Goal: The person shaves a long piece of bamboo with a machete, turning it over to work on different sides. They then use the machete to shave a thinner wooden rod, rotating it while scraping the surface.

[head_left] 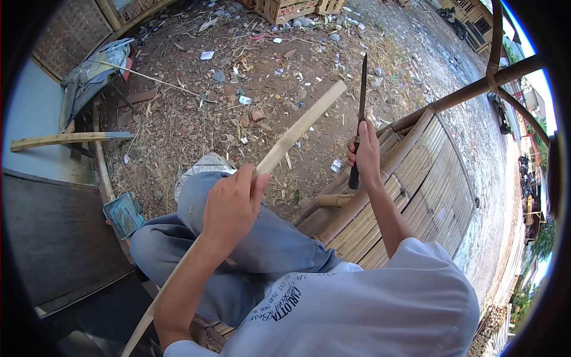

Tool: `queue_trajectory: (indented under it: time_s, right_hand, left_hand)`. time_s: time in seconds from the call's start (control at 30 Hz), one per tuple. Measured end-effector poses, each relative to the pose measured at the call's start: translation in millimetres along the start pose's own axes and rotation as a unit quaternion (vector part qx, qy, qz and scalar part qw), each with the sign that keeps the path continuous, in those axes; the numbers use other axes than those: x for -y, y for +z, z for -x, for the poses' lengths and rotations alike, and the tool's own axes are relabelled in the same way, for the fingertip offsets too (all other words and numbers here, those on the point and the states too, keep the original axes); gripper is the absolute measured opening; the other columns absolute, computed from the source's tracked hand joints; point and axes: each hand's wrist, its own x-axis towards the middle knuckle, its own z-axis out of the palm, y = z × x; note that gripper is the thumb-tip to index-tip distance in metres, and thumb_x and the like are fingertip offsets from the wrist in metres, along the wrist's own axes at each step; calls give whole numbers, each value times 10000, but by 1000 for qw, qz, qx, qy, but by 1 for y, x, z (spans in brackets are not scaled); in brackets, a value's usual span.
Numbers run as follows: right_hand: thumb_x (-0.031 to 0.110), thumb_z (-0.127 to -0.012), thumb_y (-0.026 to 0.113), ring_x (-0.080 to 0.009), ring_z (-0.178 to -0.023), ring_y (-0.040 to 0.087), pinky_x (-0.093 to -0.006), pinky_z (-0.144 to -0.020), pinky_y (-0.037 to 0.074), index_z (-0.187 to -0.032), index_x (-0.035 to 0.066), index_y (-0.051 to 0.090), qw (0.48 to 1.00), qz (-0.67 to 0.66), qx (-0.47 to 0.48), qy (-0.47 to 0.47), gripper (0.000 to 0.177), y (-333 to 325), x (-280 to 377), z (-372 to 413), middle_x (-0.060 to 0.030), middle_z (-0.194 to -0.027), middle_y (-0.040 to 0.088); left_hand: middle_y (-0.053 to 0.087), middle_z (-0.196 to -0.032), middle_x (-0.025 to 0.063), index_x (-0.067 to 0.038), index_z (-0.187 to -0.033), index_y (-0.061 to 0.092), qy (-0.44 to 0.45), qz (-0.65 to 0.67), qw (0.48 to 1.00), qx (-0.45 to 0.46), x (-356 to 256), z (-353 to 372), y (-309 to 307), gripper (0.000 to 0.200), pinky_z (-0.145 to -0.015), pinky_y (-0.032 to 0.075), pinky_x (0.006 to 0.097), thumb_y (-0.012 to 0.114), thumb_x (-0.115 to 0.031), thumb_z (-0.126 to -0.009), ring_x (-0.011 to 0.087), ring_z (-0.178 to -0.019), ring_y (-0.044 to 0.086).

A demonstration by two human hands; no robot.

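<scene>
My left hand [231, 199] is closed around a long, pale bamboo strip [297, 129]. The strip's broad upper end points away from me over the ground, while its other end runs back beneath my left forearm to the lower left. In my right hand [367, 149] is a knife [363, 89] with a long, narrow dark blade and a black handle. Its blade points upward, to the right of the strip's far end and apart from it. My fingers wrap round the knife handle, whose butt shows below them.
I sit with bent knees beside a bamboo slat bench [416, 184] on the right. Shavings and litter cover the dirt ground [238, 113]. Wooden crates [285, 9] stand at the back. A pale plank [71, 138] and a blue plastic container [124, 215] are at the left.
</scene>
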Motion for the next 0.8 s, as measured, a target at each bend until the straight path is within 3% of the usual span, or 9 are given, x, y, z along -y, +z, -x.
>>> queue_trajectory:
  time_s: [0.1,0.23,0.3,0.4,0.47,0.57,0.63,0.7,0.8]
  right_hand:
    - [381,-1040,416,-58,-472,372,-222,-445,316,-1485,180,373,985,104,15,-137,490,1,13,26,46,-592,418]
    - [285,-1025,457,-148,-485,449,-315,-511,405,-1474,244,407,910,312,143,-231,454,18,23,59,-79,-590,490]
    - [226,-1004,522,-135,-522,481,-331,-541,415,-1444,237,461,831,365,248,-338,445,32,23,67,-80,-604,502]
    - [235,-999,515,-200,-540,521,-371,-596,451,-1434,289,468,801,435,217,-349,441,30,33,54,-138,-639,537]
    - [285,-1013,492,-203,-549,528,-373,-603,454,-1428,295,475,852,461,114,-222,416,20,46,16,-131,-651,567]
    - [295,-1010,485,-251,-574,593,-388,-595,453,-1412,257,498,870,430,20,-239,404,-17,26,-56,-134,-681,615]
    - [287,-1019,475,-195,-530,515,-347,-566,428,-1426,204,484,901,347,-36,-258,416,-14,32,-50,-81,-643,601]
    - [263,-1020,481,-181,-532,500,-326,-570,435,-1430,197,482,955,242,9,-174,415,2,35,-10,-31,-669,628]
    - [235,-1009,516,-126,-535,432,-298,-532,394,-1427,186,490,906,254,157,-300,421,26,12,32,-55,-625,496]
  left_hand:
    - [580,-631,151,-24,-945,551,-12,-13,1000,14,-1,1,3,283,-506,410,456,537,-302,-992,358,-545,584]
    - [618,-654,137,-39,-899,515,0,-31,999,-9,-9,0,7,256,-474,455,442,520,-275,-999,345,-538,613]
    - [626,-653,119,-55,-860,487,18,-68,997,-35,-11,1,11,261,-459,482,434,498,-271,-1007,333,-534,626]
    - [628,-654,110,-60,-860,490,34,-112,992,-56,-8,6,14,251,-449,499,410,502,-266,-1005,321,-528,632]
    - [632,-661,95,-70,-853,487,33,-150,988,-32,-6,12,15,244,-446,506,393,506,-261,-1003,305,-523,633]
    - [623,-653,132,-30,-874,536,6,-117,993,-30,-6,15,11,232,-459,475,398,561,-234,-982,312,-536,626]
    - [605,-624,138,-26,-859,534,-37,-23,999,-6,0,5,0,253,-463,455,413,561,-245,-982,317,-530,622]
    - [588,-595,143,-23,-844,532,-91,77,992,30,1,4,-6,273,-468,434,427,560,-256,-982,322,-523,618]
    - [566,-559,83,16,-849,565,-121,149,979,69,0,-1,-13,322,-451,440,328,579,-278,-979,206,-497,618]
